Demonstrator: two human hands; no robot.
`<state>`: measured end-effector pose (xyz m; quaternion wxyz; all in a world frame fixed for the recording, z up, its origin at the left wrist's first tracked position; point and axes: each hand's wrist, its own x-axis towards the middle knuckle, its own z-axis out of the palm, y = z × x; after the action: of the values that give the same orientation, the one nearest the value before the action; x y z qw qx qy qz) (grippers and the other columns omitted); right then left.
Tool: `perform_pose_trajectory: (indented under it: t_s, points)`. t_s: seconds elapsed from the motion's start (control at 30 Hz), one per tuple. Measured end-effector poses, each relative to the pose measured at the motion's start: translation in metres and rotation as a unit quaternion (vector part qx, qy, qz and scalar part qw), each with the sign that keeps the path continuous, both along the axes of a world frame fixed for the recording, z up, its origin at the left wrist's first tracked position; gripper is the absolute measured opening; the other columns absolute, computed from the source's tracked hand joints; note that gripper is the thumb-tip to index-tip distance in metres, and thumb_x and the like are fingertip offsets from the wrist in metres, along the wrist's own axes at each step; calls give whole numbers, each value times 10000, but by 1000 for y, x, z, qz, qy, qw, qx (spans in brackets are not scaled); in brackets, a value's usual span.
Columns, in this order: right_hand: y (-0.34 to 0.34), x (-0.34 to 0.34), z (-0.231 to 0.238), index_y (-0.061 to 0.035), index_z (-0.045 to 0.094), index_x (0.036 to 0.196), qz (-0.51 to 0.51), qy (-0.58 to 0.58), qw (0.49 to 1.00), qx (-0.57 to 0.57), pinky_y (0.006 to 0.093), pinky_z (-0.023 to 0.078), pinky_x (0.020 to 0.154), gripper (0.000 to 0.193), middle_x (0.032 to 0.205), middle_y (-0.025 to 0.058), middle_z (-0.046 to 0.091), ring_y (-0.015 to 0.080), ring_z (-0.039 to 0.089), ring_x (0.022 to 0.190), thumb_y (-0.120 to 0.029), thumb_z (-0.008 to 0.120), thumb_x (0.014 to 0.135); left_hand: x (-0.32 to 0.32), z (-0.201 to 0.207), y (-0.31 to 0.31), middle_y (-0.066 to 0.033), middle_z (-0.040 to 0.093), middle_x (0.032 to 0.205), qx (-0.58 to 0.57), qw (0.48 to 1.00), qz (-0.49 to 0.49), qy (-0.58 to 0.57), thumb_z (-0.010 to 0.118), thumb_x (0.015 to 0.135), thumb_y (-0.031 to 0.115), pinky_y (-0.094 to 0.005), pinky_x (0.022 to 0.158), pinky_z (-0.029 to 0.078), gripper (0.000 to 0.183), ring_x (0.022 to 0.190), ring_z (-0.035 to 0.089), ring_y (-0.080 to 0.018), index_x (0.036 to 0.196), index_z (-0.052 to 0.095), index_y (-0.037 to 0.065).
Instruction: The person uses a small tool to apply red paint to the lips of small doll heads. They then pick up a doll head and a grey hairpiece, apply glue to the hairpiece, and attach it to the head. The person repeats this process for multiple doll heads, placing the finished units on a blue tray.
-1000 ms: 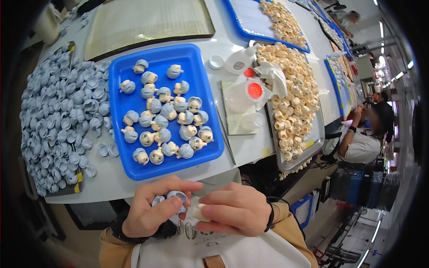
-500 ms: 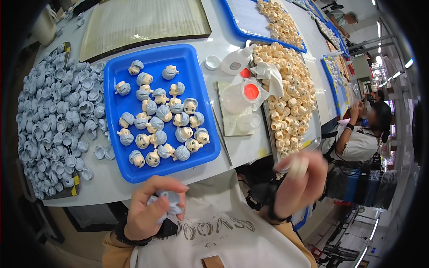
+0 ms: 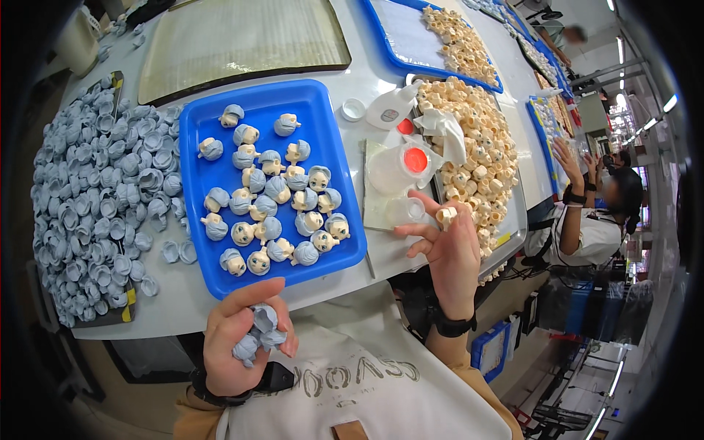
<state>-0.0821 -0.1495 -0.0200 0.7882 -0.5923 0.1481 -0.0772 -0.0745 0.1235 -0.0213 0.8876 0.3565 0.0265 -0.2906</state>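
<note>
In front of my body, my left hand [image 3: 238,330] is closed around several grey-blue doll hair pieces [image 3: 262,336], hollow shells with moulded strands. My right hand [image 3: 458,257] pinches a small beige doll face part [image 3: 445,217] between thumb and fingers, its other fingers spread to the left. It is held up beside the small cup, at the near left of a heap of beige face parts [image 3: 480,161]. Between my hands and further back, a blue tray [image 3: 334,147] carries many doll heads [image 3: 279,189], each a beige face with grey-blue hair.
A large heap of loose hair pieces [image 3: 103,198] covers the table's left. Right of the tray stand a white bottle [image 3: 392,108], a jar with a red opening [image 3: 389,170], a small translucent cup [image 3: 403,211] and a crumpled tissue [image 3: 446,132]. Another person [image 3: 587,213] sits at the right.
My right hand has moved left and away from me, from near the metal tray's front corner to beside the cup, bringing the face part. My left hand has turned slightly, still holding the hair pieces.
</note>
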Motion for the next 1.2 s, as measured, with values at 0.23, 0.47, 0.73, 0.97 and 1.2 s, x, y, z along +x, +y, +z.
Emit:
perform_pose_trajectory:
  t_s: [0.23,0.47,0.73,0.97,1.2]
  points:
    - [8,-9,0,-46,391,1099,-5,-2,1000,-10,340,560,694,260,1289,313,435,345,634,946,-282,342,998,-1,3,-2,-129,538,810,31,999,-8,-3,404,871,224,-348,563,480,484,619,558,-217,1284,476,-17]
    - [3,-17,-2,-42,373,1111,35,-13,999,18,297,552,669,244,1331,279,405,276,642,916,-258,364,997,-2,7,0,-141,574,846,53,997,-63,7,399,833,181,-291,639,479,534,686,575,-201,1304,447,-67]
    - [2,-4,27,18,563,989,-61,-41,878,-473,221,407,525,180,875,64,529,101,473,573,-16,624,824,-3,13,-8,-128,569,846,109,991,-73,-32,437,856,137,-287,656,480,419,701,565,-173,1220,498,-61]
    - [3,6,31,14,604,952,-7,-20,842,-540,229,413,530,193,761,63,534,104,508,581,-5,670,771,-1,6,1,-140,569,884,65,997,-28,22,450,834,187,-290,623,486,435,690,567,-164,1180,510,-69]
    - [8,10,36,-6,614,963,52,-17,804,-592,264,461,552,211,788,78,556,155,554,622,-10,675,762,7,13,12,-138,587,870,153,985,-56,-51,483,806,154,-261,600,478,532,689,557,-139,1288,460,-69]
